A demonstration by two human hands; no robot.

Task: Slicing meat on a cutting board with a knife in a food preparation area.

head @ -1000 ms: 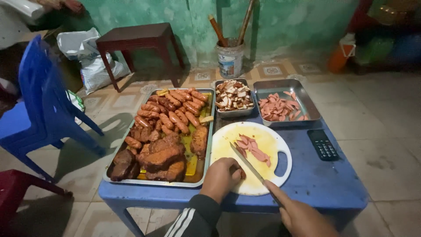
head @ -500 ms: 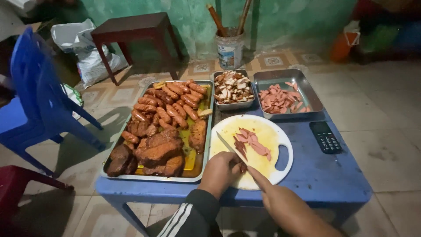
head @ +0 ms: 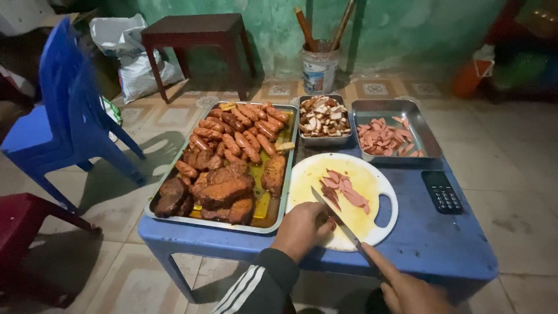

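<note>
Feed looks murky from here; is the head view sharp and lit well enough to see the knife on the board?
Head view: dim, warm light, dark corners. The knife reads clearly on the pale cutting board. Left hand sharp; right hand cut by the frame edge. Wide-angle bending at the edges.

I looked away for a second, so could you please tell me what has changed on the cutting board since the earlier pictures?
The left hand slid nearer along the round white cutting board, away from the pink sausage slices. The right hand drew the knife back with it. Both metal trays and the black remote kept their places.
</note>
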